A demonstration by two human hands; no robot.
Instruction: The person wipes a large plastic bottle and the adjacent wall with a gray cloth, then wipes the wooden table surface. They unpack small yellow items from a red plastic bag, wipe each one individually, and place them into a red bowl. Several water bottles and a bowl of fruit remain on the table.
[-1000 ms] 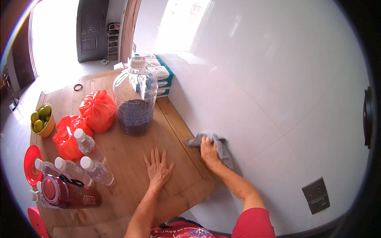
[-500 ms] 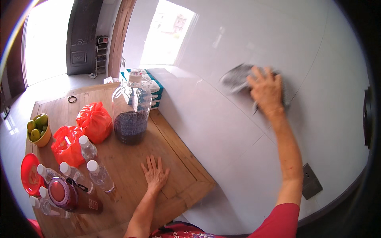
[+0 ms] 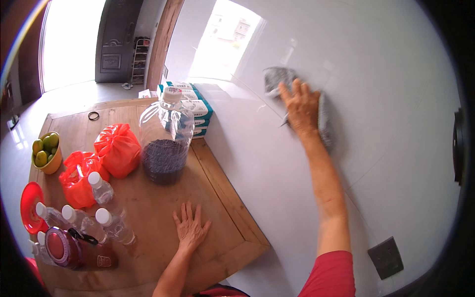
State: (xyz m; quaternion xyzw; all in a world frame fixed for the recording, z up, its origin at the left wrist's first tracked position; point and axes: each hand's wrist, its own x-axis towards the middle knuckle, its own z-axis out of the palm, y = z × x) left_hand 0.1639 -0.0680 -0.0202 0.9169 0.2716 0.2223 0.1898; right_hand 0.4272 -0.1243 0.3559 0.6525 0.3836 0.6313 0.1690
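A crumpled grey cloth (image 3: 280,79) lies pressed to the glossy white tiled wall (image 3: 277,183). My right hand (image 3: 302,108) spreads over it and holds it there, covering its middle; some of the cloth shows past the fingers and along the hand's right side. On the wooden table (image 3: 158,218), my left hand (image 3: 191,227) rests flat with fingers apart and nothing under it that I can see. Beyond that hand stands a large clear plastic jug (image 3: 166,158) part-filled with something dark.
Several small clear bottles (image 3: 116,225) stand around a dark red tumbler (image 3: 81,250) at the near left. Behind them are red plastic bags (image 3: 117,151) and a yellow tub of green fruit (image 3: 47,153). Tissue packs (image 3: 198,109) stack against the wall. A dark socket plate (image 3: 386,257) is lower right.
My right hand has slid the cloth left and upward along the wall. My left hand stays flat on the table. The whole view has shifted slightly.
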